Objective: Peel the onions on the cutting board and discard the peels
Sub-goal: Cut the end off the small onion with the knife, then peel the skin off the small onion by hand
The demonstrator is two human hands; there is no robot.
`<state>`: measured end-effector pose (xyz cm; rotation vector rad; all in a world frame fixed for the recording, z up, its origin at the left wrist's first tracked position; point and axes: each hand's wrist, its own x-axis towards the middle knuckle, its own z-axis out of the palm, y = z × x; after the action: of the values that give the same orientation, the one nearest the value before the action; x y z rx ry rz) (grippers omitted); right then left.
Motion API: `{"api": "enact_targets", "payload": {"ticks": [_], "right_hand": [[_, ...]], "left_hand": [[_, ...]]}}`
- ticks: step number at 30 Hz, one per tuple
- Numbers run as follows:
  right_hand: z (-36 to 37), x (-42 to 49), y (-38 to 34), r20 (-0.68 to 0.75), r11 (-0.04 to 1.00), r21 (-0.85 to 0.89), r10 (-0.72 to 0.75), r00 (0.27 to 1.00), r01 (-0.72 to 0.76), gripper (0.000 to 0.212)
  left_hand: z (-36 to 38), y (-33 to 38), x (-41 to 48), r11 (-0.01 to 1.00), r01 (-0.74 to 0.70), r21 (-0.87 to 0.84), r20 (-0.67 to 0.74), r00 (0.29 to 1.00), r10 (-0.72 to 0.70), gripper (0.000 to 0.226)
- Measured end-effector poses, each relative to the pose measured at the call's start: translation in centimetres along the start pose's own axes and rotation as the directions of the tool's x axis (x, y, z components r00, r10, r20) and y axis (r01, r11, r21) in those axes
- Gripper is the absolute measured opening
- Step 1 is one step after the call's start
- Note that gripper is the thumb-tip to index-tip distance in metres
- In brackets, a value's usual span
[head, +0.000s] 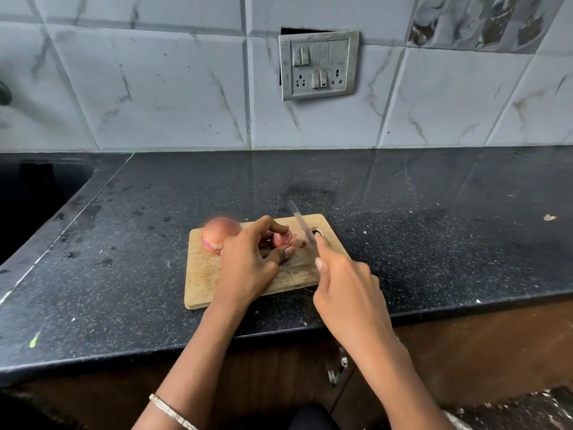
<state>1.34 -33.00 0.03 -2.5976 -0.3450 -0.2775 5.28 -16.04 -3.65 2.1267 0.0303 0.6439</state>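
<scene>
A wooden cutting board (204,274) lies on the black counter. At its far left corner sits a large pinkish onion (220,233), partly stripped near its base. My left hand (248,262) rests on the board and grips a smaller reddish onion (283,238) between thumb and fingers. My right hand (344,283) holds a knife (302,223) whose blurred blade points away over the board's handle hole, just right of the small onion. A few peel scraps (302,243) lie beside that onion.
The black granite counter (434,243) stretches to both sides, with a dark sink (40,193) at the far left. A small scrap (549,217) lies at the right. A switch panel (319,65) hangs on the tiled wall. A cabinet handle (339,366) shows below the counter edge.
</scene>
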Motion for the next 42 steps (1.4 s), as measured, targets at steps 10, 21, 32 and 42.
{"api": "enact_targets", "payload": {"ticks": [10,21,32,42], "right_hand": [[-1.0,4.9,2.8,0.01,0.989,0.138,0.057,0.998,-0.058,0.014],[-1.4,5.0,3.1,0.161,0.764,0.625,0.078,0.984,-0.163,0.012],[-0.1,6.8,4.1,-0.224,0.994,0.032,0.11,0.968,-0.105,0.018],[2.4,8.6,4.6,-0.242,0.976,-0.218,-0.059,0.969,0.005,0.025]], "left_hand": [[-0.8,0.2,-0.2,0.992,-0.013,-0.125,0.11,0.994,0.027,0.029],[-0.9,-0.1,-0.2,0.995,-0.103,-0.014,0.125,0.987,0.104,0.038],[-0.8,-0.1,-0.1,0.989,-0.025,-0.145,0.108,0.993,0.041,0.037],[-0.9,-1.1,0.4,0.942,0.056,-0.33,0.213,0.977,0.017,0.035]]}}
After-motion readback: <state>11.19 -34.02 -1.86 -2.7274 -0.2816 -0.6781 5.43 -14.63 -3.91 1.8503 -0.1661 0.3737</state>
